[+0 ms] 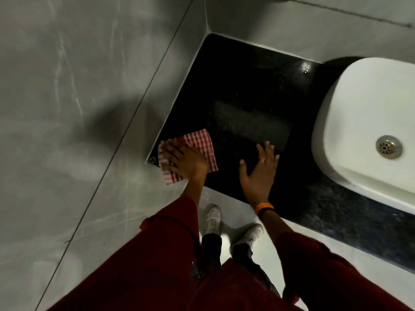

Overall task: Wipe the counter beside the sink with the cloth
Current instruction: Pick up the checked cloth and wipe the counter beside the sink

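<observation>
Checked cloth [188,153] — one — under left hand [185,162].

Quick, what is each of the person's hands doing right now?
Left hand: open, fingers spread, pressed flat on the red checked cloth at the counter's left edge.
Right hand: open, empty, palm down on the counter.

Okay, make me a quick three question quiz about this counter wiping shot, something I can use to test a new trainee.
1. True or false: the left hand presses flat on the checked cloth.
2. Which corner of the black counter is the cloth at? A) by the sink B) the front corner against the wall C) the back corner
3. Fill in: the right hand rests open on the ____.

Key: 1 true. 2 B. 3 counter; the white sink lies further right.
</observation>
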